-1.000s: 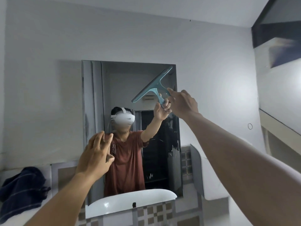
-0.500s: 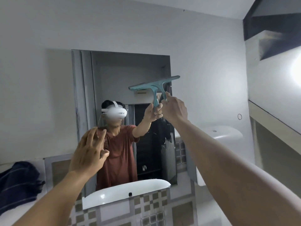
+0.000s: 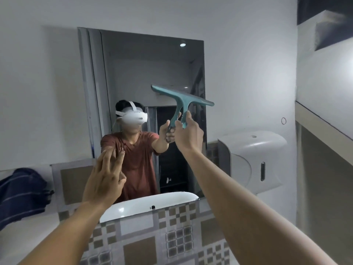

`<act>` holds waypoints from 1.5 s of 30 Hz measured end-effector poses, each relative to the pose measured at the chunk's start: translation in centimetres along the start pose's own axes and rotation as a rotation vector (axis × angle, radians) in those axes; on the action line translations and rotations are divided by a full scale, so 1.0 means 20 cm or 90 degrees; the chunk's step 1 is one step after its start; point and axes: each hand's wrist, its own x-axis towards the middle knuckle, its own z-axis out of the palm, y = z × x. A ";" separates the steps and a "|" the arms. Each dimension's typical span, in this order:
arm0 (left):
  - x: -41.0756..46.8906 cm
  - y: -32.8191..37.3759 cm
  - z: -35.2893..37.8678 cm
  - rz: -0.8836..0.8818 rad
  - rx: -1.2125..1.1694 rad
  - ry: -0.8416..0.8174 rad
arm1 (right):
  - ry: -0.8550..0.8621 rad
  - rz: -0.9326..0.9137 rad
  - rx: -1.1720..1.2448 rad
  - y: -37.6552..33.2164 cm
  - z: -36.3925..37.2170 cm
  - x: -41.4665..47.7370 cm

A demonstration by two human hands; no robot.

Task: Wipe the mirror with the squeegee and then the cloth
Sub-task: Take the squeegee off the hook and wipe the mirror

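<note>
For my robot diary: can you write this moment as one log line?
stage: squeegee pass | right hand: gripping squeegee at mirror | left hand: open, empty | cloth: unused

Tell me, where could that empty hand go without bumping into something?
The left hand has open air up and left, over bare wall between the mirror and the dark cloth. Rightward is crowded: the right hand holds the squeegee, with a white dispenser beyond.

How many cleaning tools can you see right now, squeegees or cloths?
2. A teal squeegee is held up at the mirror by the right hand. A dark blue cloth lies bunched at the far left. More may be out of view.
</note>
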 end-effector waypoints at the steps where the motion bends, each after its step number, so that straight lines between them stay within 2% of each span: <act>1: -0.01 0.00 0.01 -0.002 -0.004 -0.002 | 0.002 0.015 0.023 0.01 0.03 -0.03; 11: -0.03 -0.03 0.04 0.004 0.013 -0.026 | 0.014 0.109 0.201 -0.09 0.36 -0.22; 16: -0.05 -0.05 0.00 -0.010 0.005 -0.016 | -0.014 0.060 0.201 -0.10 0.56 -0.35; 21: -0.11 -0.07 0.00 -0.013 0.008 -0.045 | -0.045 0.028 0.189 -0.15 0.55 -0.46; 30: -0.13 -0.08 0.05 -0.008 0.032 -0.038 | -0.113 -0.079 -0.034 -0.10 0.50 -0.52; 37: -0.14 -0.10 0.07 0.006 0.047 -0.040 | -0.097 -0.269 -0.245 0.01 0.37 -0.41; 45: -0.14 -0.12 0.07 0.008 0.000 -0.038 | -0.135 -0.337 -0.382 0.04 0.16 -0.23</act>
